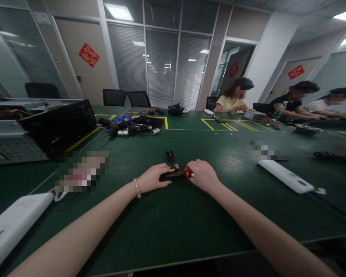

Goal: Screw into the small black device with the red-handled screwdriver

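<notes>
In the head view, my left hand (153,178) is closed around one end of a dark, narrow piece (167,176), thumb below and fingers above. From the right, my right hand (202,174) grips a red-and-black handled tool (188,172) with a silvery end; its exact kind is unclear. Tool and dark piece meet between the hands, just over the green table (167,223). A tiny pale bit (177,166) shows beside my left fingertips. Just beyond lies a small black coiled cable (169,155).
An opened computer case (57,123) stands at left. Tools and cables (132,125) are heaped farther back. White power banks lie left (20,215) and right (286,176), near blurred items. Several people work at the far right, including a person in yellow (232,103).
</notes>
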Demonstrator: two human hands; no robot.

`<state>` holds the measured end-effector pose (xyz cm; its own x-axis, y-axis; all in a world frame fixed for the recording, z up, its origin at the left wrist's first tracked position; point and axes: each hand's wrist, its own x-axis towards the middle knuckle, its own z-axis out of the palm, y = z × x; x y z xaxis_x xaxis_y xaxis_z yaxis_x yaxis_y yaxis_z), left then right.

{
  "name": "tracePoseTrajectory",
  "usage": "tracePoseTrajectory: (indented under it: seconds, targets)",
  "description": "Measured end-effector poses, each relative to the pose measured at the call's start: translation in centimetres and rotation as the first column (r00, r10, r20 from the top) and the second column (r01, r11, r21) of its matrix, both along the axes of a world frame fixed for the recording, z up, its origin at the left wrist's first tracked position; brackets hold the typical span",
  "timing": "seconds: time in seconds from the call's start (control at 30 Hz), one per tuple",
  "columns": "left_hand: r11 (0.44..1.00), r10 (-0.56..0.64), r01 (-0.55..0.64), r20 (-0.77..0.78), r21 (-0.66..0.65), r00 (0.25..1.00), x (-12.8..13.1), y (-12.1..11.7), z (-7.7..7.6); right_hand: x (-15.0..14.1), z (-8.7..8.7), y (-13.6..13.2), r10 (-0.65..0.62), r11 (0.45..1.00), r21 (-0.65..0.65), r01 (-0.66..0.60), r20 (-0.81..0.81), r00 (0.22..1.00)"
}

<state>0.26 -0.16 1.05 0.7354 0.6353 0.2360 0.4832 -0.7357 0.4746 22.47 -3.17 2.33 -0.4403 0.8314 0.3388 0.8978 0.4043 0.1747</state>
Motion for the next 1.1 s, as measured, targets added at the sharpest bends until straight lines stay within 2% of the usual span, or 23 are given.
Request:
tracePoseTrajectory:
  seconds: [1.1]
  targets:
    - [0.999, -0.01, 0.01, -0.008, 0.043, 1.0, -0.03, 0.13, -0.13, 0.04, -0.14, 0.21, 0.026, 1.0, 0.017, -0.026, 0.003, 1.0]
